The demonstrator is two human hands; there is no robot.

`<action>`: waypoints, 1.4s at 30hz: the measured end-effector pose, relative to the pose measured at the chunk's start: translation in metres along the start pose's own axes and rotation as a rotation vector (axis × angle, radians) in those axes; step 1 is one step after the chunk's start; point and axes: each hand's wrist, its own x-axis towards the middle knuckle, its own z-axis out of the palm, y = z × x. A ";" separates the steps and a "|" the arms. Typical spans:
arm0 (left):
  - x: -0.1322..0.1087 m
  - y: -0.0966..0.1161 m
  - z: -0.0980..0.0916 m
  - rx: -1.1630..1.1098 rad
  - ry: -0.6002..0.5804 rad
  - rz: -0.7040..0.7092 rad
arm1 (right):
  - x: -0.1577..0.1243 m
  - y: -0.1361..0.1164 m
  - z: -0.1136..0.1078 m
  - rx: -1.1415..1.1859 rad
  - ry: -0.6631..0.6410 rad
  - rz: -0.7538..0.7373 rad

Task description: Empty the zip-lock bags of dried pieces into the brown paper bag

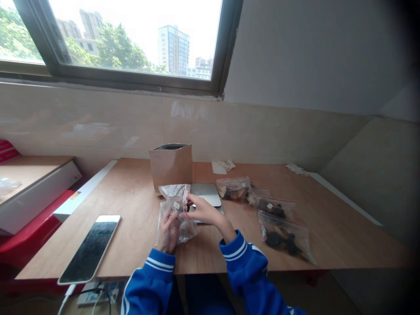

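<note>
Where the brown wooden surface (138, 205) nears its left edge, a flat black-screened tablet with a pale frame (90, 248) lies at 9 o'clock from the hands. The left hand (168, 234) is closed on the lower half of a clear plastic zip bag with a red seal strip (188, 228), which sits at the near middle of the surface. At 12 o'clock from it an open brown paper bag (171, 168) stands upright. The right hand (205, 213) has thumb and fingers pinched together on the zip bag's red strip, just in front of a flat silver scale (206, 193). At 3 o'clock lie 3 clear filled bags with dark pieces (285, 238), near one another.
</note>
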 end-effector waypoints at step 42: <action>0.011 0.004 -0.010 -0.308 0.192 -0.060 | 0.172 -0.032 -0.066 -0.043 0.823 -0.280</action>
